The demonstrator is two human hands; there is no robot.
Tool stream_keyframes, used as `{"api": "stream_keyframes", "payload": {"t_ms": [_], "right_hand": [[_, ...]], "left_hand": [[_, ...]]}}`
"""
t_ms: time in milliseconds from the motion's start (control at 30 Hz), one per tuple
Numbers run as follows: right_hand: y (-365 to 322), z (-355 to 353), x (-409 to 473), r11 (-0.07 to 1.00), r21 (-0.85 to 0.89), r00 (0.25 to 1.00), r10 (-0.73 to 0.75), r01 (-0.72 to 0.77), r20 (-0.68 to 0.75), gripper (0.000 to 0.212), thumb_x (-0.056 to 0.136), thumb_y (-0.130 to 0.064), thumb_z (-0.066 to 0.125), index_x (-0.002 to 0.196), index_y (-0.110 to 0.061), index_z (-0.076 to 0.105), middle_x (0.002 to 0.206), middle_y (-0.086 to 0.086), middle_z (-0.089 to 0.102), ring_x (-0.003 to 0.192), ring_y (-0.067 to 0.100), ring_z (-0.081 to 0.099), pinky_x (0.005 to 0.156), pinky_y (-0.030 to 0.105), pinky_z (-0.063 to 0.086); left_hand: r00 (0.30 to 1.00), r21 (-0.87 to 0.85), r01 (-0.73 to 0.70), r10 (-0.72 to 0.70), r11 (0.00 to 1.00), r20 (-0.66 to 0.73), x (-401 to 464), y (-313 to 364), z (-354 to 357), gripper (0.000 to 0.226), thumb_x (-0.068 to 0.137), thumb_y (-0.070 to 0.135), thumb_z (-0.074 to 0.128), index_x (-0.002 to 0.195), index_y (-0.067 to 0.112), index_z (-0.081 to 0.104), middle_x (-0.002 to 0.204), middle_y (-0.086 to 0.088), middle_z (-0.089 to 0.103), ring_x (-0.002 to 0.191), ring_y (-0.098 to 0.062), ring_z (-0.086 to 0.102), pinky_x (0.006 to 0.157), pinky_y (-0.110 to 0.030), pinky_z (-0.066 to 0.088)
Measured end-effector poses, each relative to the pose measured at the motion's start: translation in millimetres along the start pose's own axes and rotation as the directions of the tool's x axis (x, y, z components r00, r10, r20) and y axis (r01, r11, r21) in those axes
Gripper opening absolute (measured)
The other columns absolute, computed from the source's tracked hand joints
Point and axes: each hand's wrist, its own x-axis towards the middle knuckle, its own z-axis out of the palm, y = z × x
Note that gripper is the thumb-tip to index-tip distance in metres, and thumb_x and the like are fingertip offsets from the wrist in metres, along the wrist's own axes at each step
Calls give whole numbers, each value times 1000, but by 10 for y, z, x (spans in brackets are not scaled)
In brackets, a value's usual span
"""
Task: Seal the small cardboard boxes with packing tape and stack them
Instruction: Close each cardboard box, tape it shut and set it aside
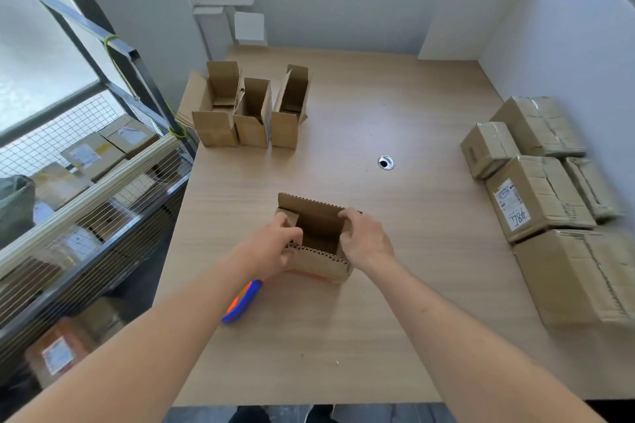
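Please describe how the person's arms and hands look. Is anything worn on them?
Both forearms are bare: no sleeves are visible up to the frame edge. The left hand and right hand wear no gloves, and no watch, bracelet or ring is visible.

The wooden tabletop point(395, 106) carries three open boxes point(252, 113) at its far left and one open box point(318, 252) near the front. Sealed parcels point(539, 196) lie along its right edge; a blue-and-orange tape dispenser point(240, 306) lies just beside the near box.

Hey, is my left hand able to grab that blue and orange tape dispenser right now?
Probably not at once: the left hand is gripping a flap of the open box. The dispenser lies uncovered just under that forearm, so letting go should free the way.
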Motion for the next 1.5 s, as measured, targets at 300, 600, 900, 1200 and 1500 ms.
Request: {"api": "stream_keyframes", "payload": {"t_ms": [300,600,900,1200,1500], "right_hand": [[-8,165,-72,969,245,998,-14,-2,65,69,72,-84,63,119,-34,59,100,-16,64,100,12,62,89,35,53],[191,203,-151,956,-292,952,-105,17,-288,69,77,-35,83,131,-33,40,123,2,37,106,26,48,79,35,50],[82,709,-50,926,-312,969,-242,214,-52,55,104,-53,41,157,-44,28,168,4,15,155,34,8,126,50,7],[195,956,-38,939,-279,954,-251,200,-163,50,107,-55,28,156,-52,23,171,-3,9,158,30,-1,126,45,-4],[176,924,-28,944,-269,967,-227,190,-116,51,106,-56,30,156,-52,24,171,-5,7,158,28,-2,127,45,-3]], "left_hand": [[959,-43,220,-224,975,-171,-56,-86,196,45,89,26,74,129,16,57,109,-5,48,97,-29,55,90,-42,50],[898,-169,373,-401,912,-182,169,-29,292,124,68,42,91,155,56,4,121,-1,32,102,-27,45,97,-38,42],[940,-191,191,-236,963,-248,-108,-104,407,50,97,34,64,146,30,54,128,-13,44,113,-32,58,105,-38,45],[817,187,569,-577,801,-15,-824,-731,772,91,92,71,49,160,38,0,130,-16,43,112,-36,53,96,-43,44],[826,51,556,-545,830,-145,-1014,-875,870,128,85,38,76,150,41,-35,124,-11,54,115,-35,58,91,-47,47]]}}
